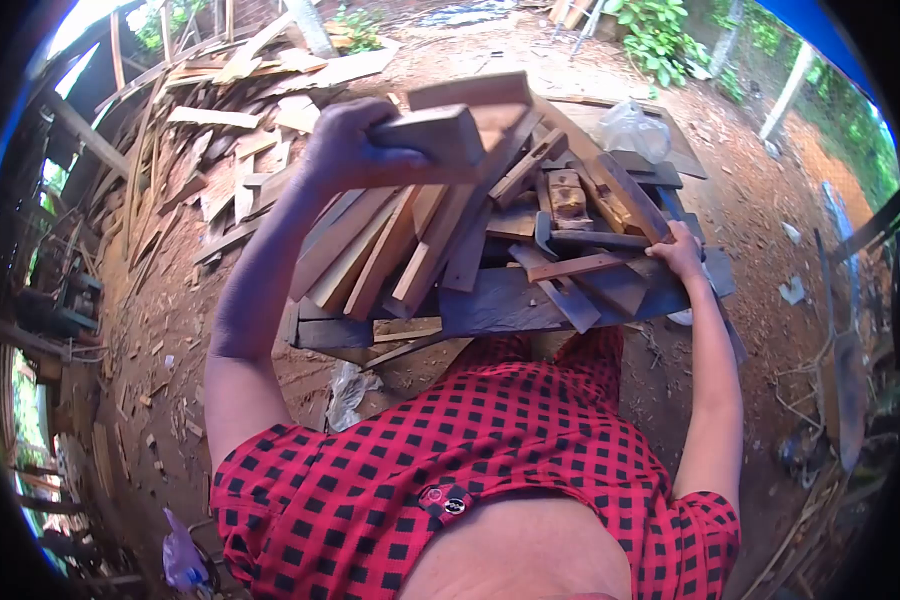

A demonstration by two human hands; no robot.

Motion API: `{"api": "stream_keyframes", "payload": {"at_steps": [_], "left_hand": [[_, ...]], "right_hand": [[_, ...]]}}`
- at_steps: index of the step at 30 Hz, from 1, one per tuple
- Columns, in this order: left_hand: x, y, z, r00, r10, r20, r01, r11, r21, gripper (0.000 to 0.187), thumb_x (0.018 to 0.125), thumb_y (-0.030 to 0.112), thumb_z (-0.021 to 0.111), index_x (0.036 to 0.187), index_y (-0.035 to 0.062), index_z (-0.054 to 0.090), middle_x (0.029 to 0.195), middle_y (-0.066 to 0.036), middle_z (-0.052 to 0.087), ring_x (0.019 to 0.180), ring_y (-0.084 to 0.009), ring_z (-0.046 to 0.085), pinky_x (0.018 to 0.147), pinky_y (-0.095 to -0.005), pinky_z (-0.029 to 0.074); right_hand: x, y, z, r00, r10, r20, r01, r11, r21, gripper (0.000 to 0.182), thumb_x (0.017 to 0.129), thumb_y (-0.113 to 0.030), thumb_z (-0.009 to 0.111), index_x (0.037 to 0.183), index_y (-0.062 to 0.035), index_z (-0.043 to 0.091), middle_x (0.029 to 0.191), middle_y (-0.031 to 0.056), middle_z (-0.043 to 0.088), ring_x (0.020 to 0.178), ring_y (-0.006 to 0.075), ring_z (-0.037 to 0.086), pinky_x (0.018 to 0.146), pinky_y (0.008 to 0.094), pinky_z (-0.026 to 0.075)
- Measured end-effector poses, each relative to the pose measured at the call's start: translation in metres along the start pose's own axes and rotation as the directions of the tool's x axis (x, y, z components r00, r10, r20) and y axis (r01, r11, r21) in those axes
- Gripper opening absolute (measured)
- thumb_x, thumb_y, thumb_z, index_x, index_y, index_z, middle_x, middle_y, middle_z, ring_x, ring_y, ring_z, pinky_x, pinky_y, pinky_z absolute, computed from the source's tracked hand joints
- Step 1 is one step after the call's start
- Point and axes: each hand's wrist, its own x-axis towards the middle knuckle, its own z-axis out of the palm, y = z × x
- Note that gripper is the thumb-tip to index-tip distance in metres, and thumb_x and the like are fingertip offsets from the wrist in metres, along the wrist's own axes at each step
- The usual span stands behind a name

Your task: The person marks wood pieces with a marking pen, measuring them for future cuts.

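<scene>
Left hand (345,150) raised above the pile, fingers closed around one end of a short wooden block (432,135), which is lifted clear of the other pieces and lies roughly level. Right hand (680,250) lower, resting on the right side of the stack of wood offcuts (450,240), fingers on a thin strip (585,265); cannot tell if really gripping it or only pressing. Stack piled on a dark wooden bench (490,305). Behind, more scrap boards (220,120) scattered on bare earth, and a clear plastic bag (632,128) near the far end.
</scene>
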Motion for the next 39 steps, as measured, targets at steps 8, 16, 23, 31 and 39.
{"api": "stream_keyframes", "payload": {"at_steps": [8,16,23,31,39], "left_hand": [[-0.058,-0.073,-0.012,0.978,-0.204,-0.045,0.203,0.874,0.441,0.060,0.059,0.061,0.077,0.084,0.0073,0.065,0.078,-0.011,0.065,0.074,-0.0274,0.066,0.068,-0.0380,0.052],[-0.160,-0.099,0.051,0.967,-0.249,-0.057,0.242,0.822,0.515,0.067,0.059,0.070,0.070,0.077,0.0065,0.059,0.080,-0.011,0.062,0.077,-0.0282,0.062,0.069,-0.0410,0.048],[-0.117,-0.065,0.058,0.975,-0.212,-0.072,0.224,0.924,0.311,0.064,0.069,0.050,0.075,0.113,0.0064,0.059,0.109,-0.015,0.060,0.104,-0.0333,0.055,0.091,-0.0440,0.043],[-0.034,0.105,0.105,0.950,0.302,0.083,-0.312,0.883,0.351,0.070,0.065,0.037,0.078,0.125,0.0122,0.051,0.118,-0.009,0.056,0.115,-0.0277,0.051,0.097,-0.0478,0.038],[-0.084,0.087,0.099,0.889,0.002,0.457,-0.065,0.991,0.121,0.055,0.070,0.030,0.073,0.117,0.0109,0.054,0.096,-0.006,0.059,0.092,-0.0247,0.060,0.080,-0.0387,0.044]], "right_hand": [[-0.002,-0.006,0.003,0.999,0.012,-0.046,-0.015,0.998,-0.065,0.057,0.049,-0.035,0.081,0.099,-0.0127,0.063,0.096,0.0048,0.057,0.096,0.0246,0.055,0.086,0.0423,0.033],[-0.002,-0.014,-0.002,0.998,-0.021,-0.051,0.018,0.998,-0.064,0.057,0.052,-0.034,0.078,0.102,-0.0113,0.066,0.096,0.0086,0.058,0.093,0.0277,0.057,0.086,0.0403,0.037],[-0.003,-0.051,-0.021,0.974,-0.074,-0.215,0.096,0.991,0.094,0.053,0.057,-0.029,0.078,0.103,-0.0053,0.066,0.099,0.0116,0.062,0.092,0.0263,0.061,0.081,0.0351,0.047],[-0.052,-0.188,-0.045,0.871,-0.428,0.240,0.226,0.785,0.577,0.043,0.060,-0.011,0.078,0.098,0.0015,0.062,0.085,0.0034,0.063,0.079,0.0111,0.057,0.072,0.0274,0.047],[-0.040,-0.168,-0.038,0.685,-0.451,0.572,-0.240,0.602,0.762,0.042,0.085,-0.038,0.064,0.113,-0.0077,0.064,0.103,0.0078,0.062,0.101,0.0176,0.057,0.091,0.0309,0.043]]}}
